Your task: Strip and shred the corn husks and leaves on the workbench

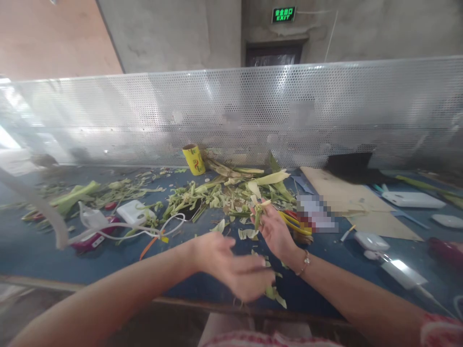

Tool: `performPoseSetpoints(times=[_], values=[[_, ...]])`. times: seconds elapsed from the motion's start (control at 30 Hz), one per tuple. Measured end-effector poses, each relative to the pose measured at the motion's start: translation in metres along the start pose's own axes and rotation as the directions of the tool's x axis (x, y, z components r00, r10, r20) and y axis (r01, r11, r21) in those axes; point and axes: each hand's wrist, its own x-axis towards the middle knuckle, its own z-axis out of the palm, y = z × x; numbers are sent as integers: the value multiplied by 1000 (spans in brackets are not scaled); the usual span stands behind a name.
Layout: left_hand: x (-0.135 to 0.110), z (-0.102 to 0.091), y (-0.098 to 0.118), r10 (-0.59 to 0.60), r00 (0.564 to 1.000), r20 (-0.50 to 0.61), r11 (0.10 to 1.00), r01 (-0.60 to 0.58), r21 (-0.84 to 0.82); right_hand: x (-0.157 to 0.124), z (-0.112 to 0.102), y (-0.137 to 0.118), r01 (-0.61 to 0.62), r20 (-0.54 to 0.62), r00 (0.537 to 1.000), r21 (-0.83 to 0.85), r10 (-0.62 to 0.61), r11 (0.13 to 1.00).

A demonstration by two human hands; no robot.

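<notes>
My left hand (pixel 235 270) hangs over the front of the blue table, its fingers stretched out and slightly blurred by motion, with nothing seen in it. Farther in, my right hand (pixel 277 233) has its fingers closed round a small piece of pale green plant trimming (pixel 257 212). Just beyond lies a heap of stripped leaves and stems (pixel 202 195) on the tabletop. A broad pale leaf (pixel 273 177) sticks out at the heap's right side. Loose leaf scraps (pixel 275 295) lie below my hands near the edge.
A yellow printed roll (pixel 194 160) stands against the perforated metal screen (pixel 231 96). White cables and a white charger (pixel 135 212) lie to the left. On the right are cardboard (pixel 336 193), yellow-handled tool (pixel 291 221), and white devices (pixel 412 199). More trimmings (pixel 77 196) are scattered far left.
</notes>
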Motion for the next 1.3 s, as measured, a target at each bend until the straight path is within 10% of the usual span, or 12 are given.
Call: performPoseSetpoints(times=[0.13,0.23,0.37,0.5,1.07,1.3], values=[[19,14,-3,152,986,-71,983,-158,-88,-2,1,3,51,62,997,-225,-38,973],[28,39,-11,-289,942,-172,914,218,-343,-1,0,1,118,101,992,-484,-78,867],[32,63,-18,-608,790,84,475,446,-758,4,-2,-3,138,98,990,-590,-99,796],[31,60,-17,-587,768,255,268,482,-834,8,-5,-4,99,64,995,-608,-76,788],[27,56,-29,-549,722,420,130,571,-811,16,-6,-7,21,-44,998,-557,-55,830],[27,49,-31,-620,621,480,-127,524,-842,20,0,0,-45,-84,996,-477,5,878]])
